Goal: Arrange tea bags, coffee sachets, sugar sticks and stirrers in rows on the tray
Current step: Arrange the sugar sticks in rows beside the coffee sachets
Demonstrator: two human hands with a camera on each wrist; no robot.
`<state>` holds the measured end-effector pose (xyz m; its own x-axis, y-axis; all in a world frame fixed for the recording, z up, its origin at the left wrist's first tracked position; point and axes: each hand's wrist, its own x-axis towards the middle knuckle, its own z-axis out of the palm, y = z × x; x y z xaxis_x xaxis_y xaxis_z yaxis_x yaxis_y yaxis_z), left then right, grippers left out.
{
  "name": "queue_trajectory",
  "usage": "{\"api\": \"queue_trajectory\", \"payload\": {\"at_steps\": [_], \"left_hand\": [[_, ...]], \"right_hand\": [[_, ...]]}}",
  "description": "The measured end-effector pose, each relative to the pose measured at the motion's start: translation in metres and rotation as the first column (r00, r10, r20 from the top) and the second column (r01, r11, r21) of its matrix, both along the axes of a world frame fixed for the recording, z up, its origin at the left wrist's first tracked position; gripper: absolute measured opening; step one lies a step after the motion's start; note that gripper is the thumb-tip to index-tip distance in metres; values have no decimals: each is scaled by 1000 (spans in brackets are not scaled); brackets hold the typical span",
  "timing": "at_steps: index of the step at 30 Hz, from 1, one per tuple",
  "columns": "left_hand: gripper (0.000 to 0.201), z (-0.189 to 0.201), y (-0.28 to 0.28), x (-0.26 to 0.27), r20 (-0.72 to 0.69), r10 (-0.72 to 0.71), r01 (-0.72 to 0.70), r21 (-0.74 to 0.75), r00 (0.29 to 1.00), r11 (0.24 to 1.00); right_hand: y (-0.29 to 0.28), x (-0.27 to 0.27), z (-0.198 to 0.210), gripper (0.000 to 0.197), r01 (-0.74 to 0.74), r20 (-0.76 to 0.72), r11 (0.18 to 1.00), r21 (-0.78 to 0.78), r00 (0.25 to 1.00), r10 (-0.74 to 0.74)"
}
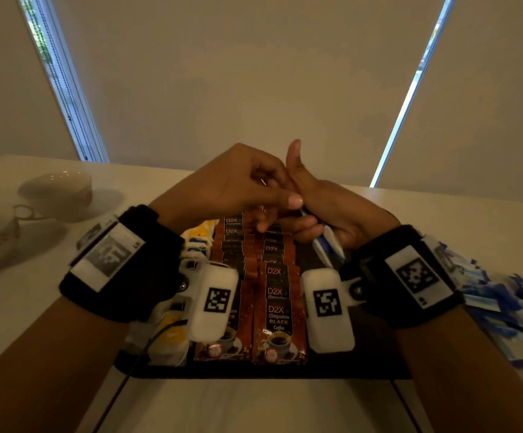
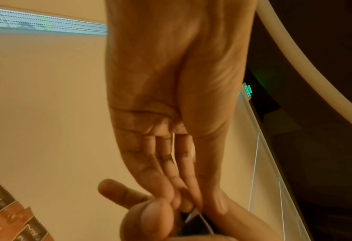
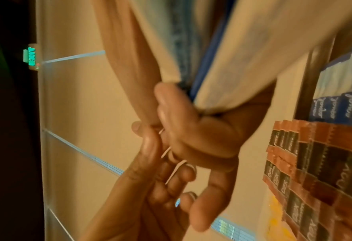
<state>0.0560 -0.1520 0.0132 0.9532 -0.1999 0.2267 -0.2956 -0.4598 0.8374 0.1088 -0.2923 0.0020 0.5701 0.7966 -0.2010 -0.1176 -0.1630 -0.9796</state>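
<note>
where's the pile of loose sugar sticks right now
In the head view the loose sugar sticks lie on the table, right of the tray, beside the right wrist.

Readable print: coffee sachets, sugar sticks, one wall sign

Coffee sachets (image 1: pixel 278 320) on the tray read "D2X", then "BLACK Coffee" w/ a small "2g" at the bottom corner; the line betw. those is too blurred to read. "D2X" repeats up both rows. Right wrist cam: blue sugar sticks (image 3: pixel 335 104) show "equal" in white script, seen inverted. Green lit sign (image 3: pixel 31 56) on the far wall reads "EXIT", also inverted.
</note>
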Motion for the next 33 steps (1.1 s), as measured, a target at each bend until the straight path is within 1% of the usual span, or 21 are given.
{"api": "queue_trajectory", "payload": {"at_steps": [3, 5, 9, 11, 12, 13, 16, 19, 24, 27, 29, 33], "left_hand": [[18, -1, 2, 0, -31, -63, 63, 26, 998, 998], [14, -3, 3, 1, -8, -70, 71, 46, 997, 996], [14, -6, 6, 5, 58, -33, 31, 43, 998, 999], [11, -4, 10, 6, 115, -6, -4, 90, 993, 996], [10, -3, 13, 7, 134, 9, -23, 103, 991, 994], [9, -2, 17, 7, 135, 29, -42, 93, 990, 995], [8, 2, 31, 7, 91, 103, -108, 42, 990, 993], [5, 2, 37, 8, 50, 152, -155, 65, 987, 986], [9, 1, 39, 8, -3, 173, -173, 75, 985, 982], [11, -2, 39, 10, -33, 182, -178, 99, 983, 979], [10, -3, 39, 10, -17, 193, -191, 102, 981, 976], [6, -1, 38, 11, 88, 209, -217, 83, 974, 973]], "right_hand": [[2, -2, -1, 74, -74, -39, 997, 31, 996, 75], [2, -2, -1, 79, -89, -25, 996, 14, 996, 90], [1, 1, 0, 82, -103, -30, 994, -31, 994, 102], [-2, 3, 2, 86, -96, -45, 993, -65, 995, 93], [-5, 4, 3, 84, -82, -46, 993, -87, 996, 78], [-9, 6, 5, 77, -63, -37, 992, -108, 998, 60], [-25, 9, 13, 62, 8, 23, 989, -145, 1000, -5], [-37, 12, 17, 50, 94, 97, 986, -139, 992, -81], [-47, 7, 23, 15, 281, 279, 954, -107, 929, -242], [-48, 8, 24, 11, 405, 346, 910, -82, 868, -355], [-47, 7, 24, 10, 441, 365, 896, -56, 844, -392], [-42, 9, 22, 20, 451, 269, 893, 3, 859, -435]]}}
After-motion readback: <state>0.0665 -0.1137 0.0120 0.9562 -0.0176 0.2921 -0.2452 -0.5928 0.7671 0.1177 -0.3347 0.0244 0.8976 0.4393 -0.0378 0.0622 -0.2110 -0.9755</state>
